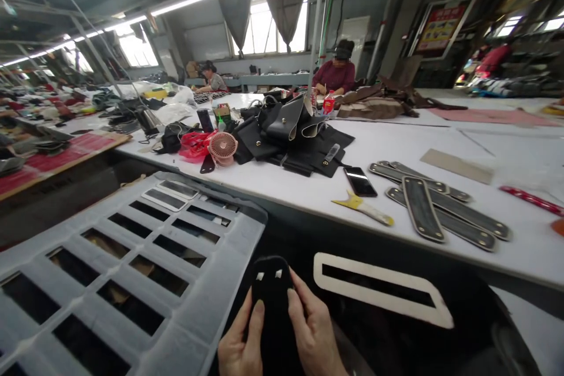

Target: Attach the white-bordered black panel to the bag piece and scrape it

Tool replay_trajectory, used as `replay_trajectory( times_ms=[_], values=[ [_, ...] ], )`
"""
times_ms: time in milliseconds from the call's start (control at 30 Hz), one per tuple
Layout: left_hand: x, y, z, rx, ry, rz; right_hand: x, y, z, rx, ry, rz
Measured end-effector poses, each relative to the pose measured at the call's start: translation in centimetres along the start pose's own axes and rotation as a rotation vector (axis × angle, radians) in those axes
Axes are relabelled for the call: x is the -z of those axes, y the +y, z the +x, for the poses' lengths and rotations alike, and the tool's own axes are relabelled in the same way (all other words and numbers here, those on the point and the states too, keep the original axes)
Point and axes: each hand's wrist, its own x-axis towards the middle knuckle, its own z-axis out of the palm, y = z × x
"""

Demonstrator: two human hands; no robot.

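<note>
A long black piece [274, 311] with a rounded top end is held upright between my two hands. Two small shiny metal tabs show near its top. My left hand [243, 338] grips its left edge, the thumb lying on the front face. On the opposite edge, my right hand [311, 329] holds it with thumb and fingers. To the right of my hands, a cream-coloured frame-shaped piece [383, 289] with a long slot lies on a dark surface.
At left is a grey slotted plastic crate [194, 311]. The white table [282, 191] bears black leather pieces [286, 123], a pink fan [222, 148], a phone [360, 181], a yellow-handled tool [363, 208] and several dark straps [423, 208]. A person [337, 73] sits across it.
</note>
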Motion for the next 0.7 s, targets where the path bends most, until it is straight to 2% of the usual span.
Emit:
replay_trajectory(
  times_ms=[133, 200, 267, 333, 433, 500, 567, 633, 700],
  values=[
    [-0.3, 0.6, -0.1, 0.017, 0.005, -0.046, 0.0, -2.0, 0.9, 0.012, 0.011, -0.081],
    [-0.3, 2.2, 0.2, 0.032, -0.035, -0.134, 0.0, -3.1, 1.4, 0.013, -0.013, -0.092],
    [0.0, 4.2, 1.0, 0.031, -0.126, -0.184, -0.1, -3.9, 1.6, 0.015, -0.058, -0.096],
    [0.4, 6.0, 2.3, -0.074, -0.193, -0.076, -0.2, -4.3, 1.5, 0.014, -0.116, -0.113],
    [1.0, 7.2, 4.6, -0.289, -0.212, 0.109, 0.1, -3.3, 0.7, 0.012, -0.217, -0.204],
    [1.4, 7.0, 5.8, -0.251, -0.258, 0.087, 0.4, -1.3, 0.1, -0.012, -0.273, -0.293],
    [2.1, 6.4, 6.3, -0.135, -0.263, 0.026, 0.5, 1.2, -0.1, -0.086, -0.204, -0.315],
    [2.8, 5.8, 6.3, -0.051, -0.164, -0.041, 0.2, 3.6, 0.4, -0.190, 0.025, -0.230],
    [3.5, 5.1, 6.2, 0.013, -0.036, -0.103, -0.2, 5.1, 1.4, -0.238, 0.147, -0.172]
  ],
)
